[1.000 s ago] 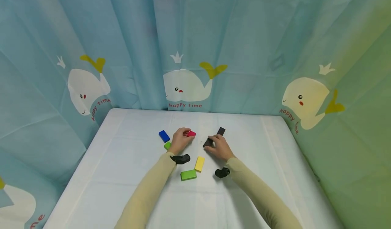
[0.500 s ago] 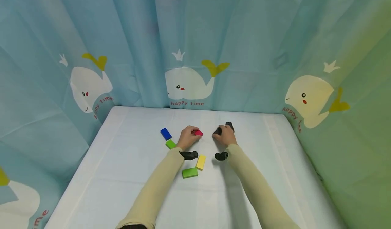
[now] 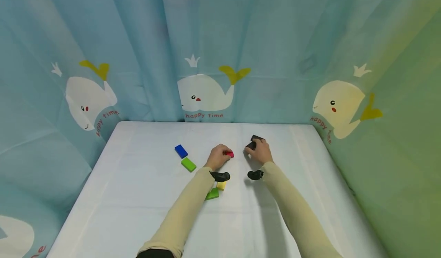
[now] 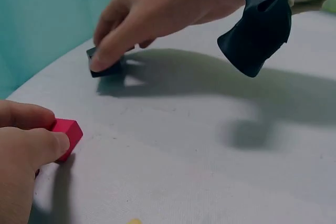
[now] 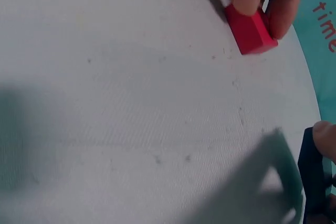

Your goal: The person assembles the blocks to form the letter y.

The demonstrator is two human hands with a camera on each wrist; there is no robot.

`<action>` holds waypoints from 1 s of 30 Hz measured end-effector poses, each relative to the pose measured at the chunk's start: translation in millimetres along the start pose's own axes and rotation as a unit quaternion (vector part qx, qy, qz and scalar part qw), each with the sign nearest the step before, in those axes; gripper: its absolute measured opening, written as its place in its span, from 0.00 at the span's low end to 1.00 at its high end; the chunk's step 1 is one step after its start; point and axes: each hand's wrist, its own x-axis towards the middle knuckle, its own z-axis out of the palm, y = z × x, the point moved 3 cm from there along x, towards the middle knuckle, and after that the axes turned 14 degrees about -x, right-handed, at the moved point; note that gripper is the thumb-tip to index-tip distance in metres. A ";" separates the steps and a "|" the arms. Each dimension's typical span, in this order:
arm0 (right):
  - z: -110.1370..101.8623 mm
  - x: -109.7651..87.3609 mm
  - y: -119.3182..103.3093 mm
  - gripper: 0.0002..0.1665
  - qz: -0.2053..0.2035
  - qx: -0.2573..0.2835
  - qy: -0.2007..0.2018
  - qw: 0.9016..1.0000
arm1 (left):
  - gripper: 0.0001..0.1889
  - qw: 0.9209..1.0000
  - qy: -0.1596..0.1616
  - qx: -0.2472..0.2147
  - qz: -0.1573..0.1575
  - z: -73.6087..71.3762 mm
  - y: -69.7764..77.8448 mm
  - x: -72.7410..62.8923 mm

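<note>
My left hand (image 3: 218, 157) pinches a small red block (image 3: 230, 154) between thumb and fingers, just left of the table's middle. In the left wrist view the red block (image 4: 68, 136) juts out past the fingertips, very low over the tabletop. My right hand (image 3: 262, 152) grips a black block (image 3: 250, 146) at the far side of the table, thumb on its near side. Right behind it is a second black block (image 3: 256, 137); whether the two touch I cannot tell. The right fingers partly hide both black blocks.
To the left lie a blue block (image 3: 181, 151) and a green block (image 3: 188, 164). A yellow block (image 3: 221, 185) and another green block (image 3: 213, 193) are partly covered by the left forearm. The white table (image 3: 138, 212) ends at a whale-print curtain (image 3: 293, 59).
My right hand has carried its black block farther back and right, close to the other black one. The left hand, still pinching the red block, has shifted right, uncovering the green block.
</note>
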 end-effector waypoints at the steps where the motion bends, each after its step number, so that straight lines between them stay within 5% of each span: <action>1: 0.2 -0.3 -2.4 0.39 -0.003 0.002 0.004 1.000 | 0.11 1.000 0.002 0.002 -0.001 0.1 -0.6 0.1; 12: 18.4 3.5 -11.6 0.37 -0.062 0.004 0.012 0.998 | 0.13 1.000 0.021 -0.001 -0.023 0.3 3.6 -2.8; 25: 28.2 2.9 -11.2 0.34 -0.052 0.037 0.042 0.997 | 0.13 0.999 0.034 -0.022 -0.035 -0.9 6.3 -4.5; 30: 28.5 3.6 -12.2 0.34 -0.054 0.059 0.051 0.995 | 0.15 0.994 0.044 -0.075 -0.062 -2.2 2.7 -2.8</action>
